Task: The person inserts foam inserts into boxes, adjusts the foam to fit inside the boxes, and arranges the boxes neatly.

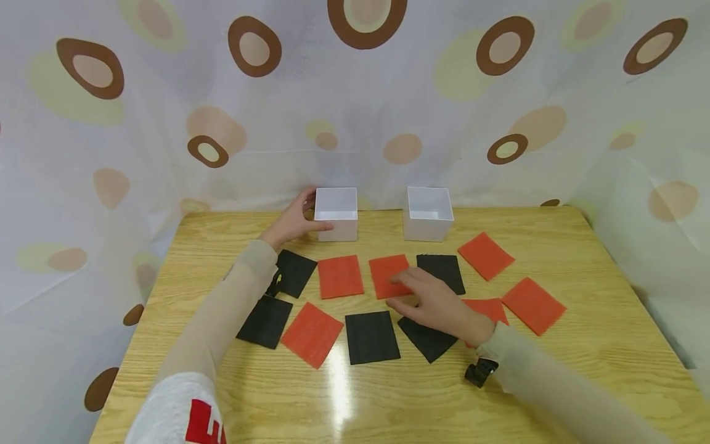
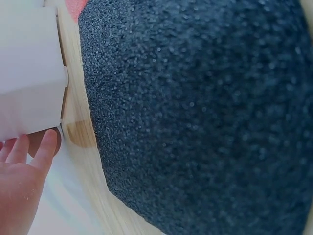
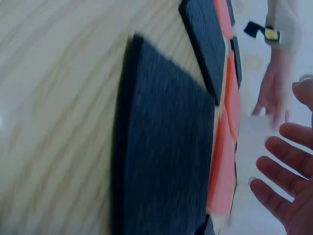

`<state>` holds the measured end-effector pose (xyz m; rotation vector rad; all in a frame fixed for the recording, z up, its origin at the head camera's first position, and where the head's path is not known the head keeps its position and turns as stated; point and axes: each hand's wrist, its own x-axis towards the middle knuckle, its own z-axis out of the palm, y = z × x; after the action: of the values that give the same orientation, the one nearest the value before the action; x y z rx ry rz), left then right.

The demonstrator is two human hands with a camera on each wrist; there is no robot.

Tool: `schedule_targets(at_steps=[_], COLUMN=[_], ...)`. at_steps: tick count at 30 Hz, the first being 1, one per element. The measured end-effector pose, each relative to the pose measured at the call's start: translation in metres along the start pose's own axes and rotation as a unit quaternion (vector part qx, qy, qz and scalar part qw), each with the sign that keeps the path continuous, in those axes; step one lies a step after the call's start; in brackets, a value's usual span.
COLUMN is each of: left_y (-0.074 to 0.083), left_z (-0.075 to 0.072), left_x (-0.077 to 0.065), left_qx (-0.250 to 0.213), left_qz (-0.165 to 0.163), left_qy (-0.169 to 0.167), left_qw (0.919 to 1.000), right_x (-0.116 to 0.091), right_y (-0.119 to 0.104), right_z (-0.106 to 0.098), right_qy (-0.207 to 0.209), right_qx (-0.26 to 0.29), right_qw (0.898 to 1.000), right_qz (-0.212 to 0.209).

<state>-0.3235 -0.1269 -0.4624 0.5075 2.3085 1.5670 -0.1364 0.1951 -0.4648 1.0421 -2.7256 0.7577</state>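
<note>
My left hand [image 1: 294, 221] holds a white open-topped box [image 1: 342, 229] by its left side, thumb across the front and fingers at the far left corner. In the left wrist view its fingers [image 2: 46, 149] lie against the white box wall [image 2: 29, 93]. With fingers spread and slightly bent, my right hand [image 1: 435, 302] hovers over the middle of the table, holding nothing. Beneath its fingertips is a red square [image 1: 383, 274], and a black square [image 1: 432, 348] lies partly hidden under the palm. The right wrist view shows the right hand [image 3: 293, 171] beside thick black foam-like squares [image 3: 166, 142].
A second white box [image 1: 427, 229] stands to the right at the table's back edge. Several red squares [image 1: 534, 305] and black squares [image 1: 373, 337] lie flat across the wooden table [image 1: 277, 401]. A patterned curtain [image 1: 355, 92] hangs right behind the boxes.
</note>
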Motion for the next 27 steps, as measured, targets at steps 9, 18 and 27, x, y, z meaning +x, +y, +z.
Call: schedule_targets(at_steps=[9, 18, 27], left_y=[0.002, 0.002, 0.002], left_z=[0.001, 0.001, 0.001], left_x=[0.0, -0.002, -0.002], left_qx=[0.008, 0.014, 0.024], left_qz=[-0.002, 0.002, 0.004], left_qy=[0.0, 0.0, 0.001], left_qw=[1.0, 0.9999, 0.9997], right_x=[0.021, 0.041, 0.048], right_y=[-0.028, -0.06, -0.083], right_z=[0.021, 0.035, 0.053], right_qy=[-0.027, -0.086, -0.11], right_qx=[-0.028, -0.006, -0.052], right_qw=[0.998, 0.996, 0.992], right_qz=[-0.043, -0.028, -0.03])
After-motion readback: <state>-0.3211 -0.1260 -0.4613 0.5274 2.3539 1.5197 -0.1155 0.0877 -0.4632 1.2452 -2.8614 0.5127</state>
